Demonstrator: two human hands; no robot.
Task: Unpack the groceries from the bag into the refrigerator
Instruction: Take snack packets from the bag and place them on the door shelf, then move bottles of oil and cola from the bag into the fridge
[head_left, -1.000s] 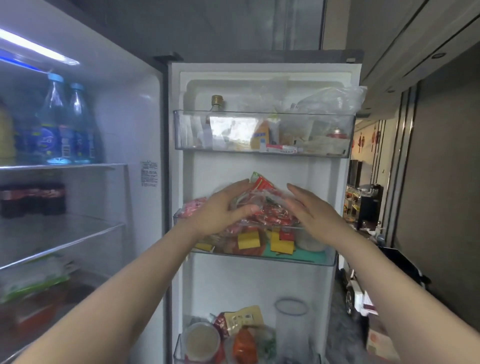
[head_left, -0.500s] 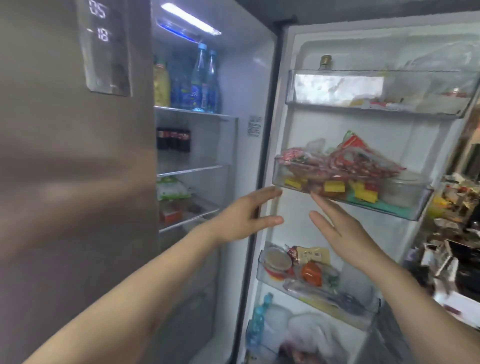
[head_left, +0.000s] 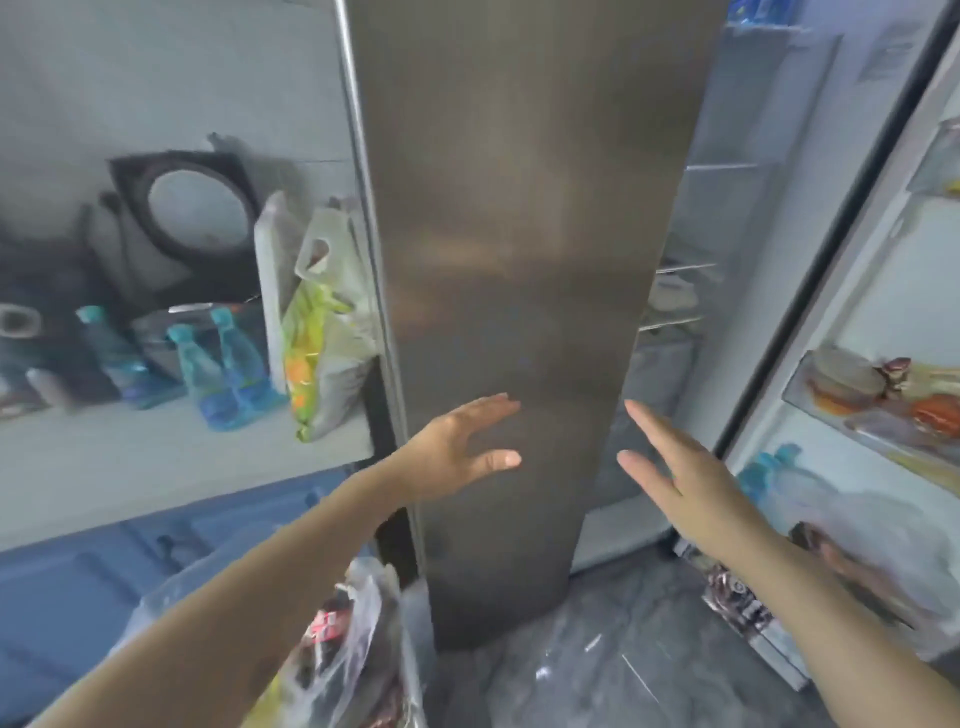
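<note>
In front of the fridge: both hands are raised and hold nothing; the view looks down past the closed steel door (head_left: 524, 291)
Left hand (head_left: 457, 449): released, fingers spread, in front of the steel door's lower half; contact with it cannot be told
Right hand (head_left: 685, 467): released, fingers straight, in front of the gap between the steel door and the open compartment
Bag (head_left: 343, 629): clear plastic, on the floor at lower left, just beside the steel door's bottom corner, under the left forearm
Bag contents: dark items and a red-and-white label show through the plastic; the count cannot be told
Fridge (head_left: 691, 218): right compartment open, wire shelves visible; picture blurred, so shelf contents are unclear
Open door (head_left: 883, 322): at far right, its bins hold packed food, orange and red items among them
Counter (head_left: 171, 457): left of the fridge, carrying blue bottles and a green-and-yellow packet
Done: judged partial; the door bins are stocked, though which items came out of the bag cannot be told
Left: judged ongoing; the bag is not flat and contains goods
Next step: probably a reach down to the bag for another item
</note>
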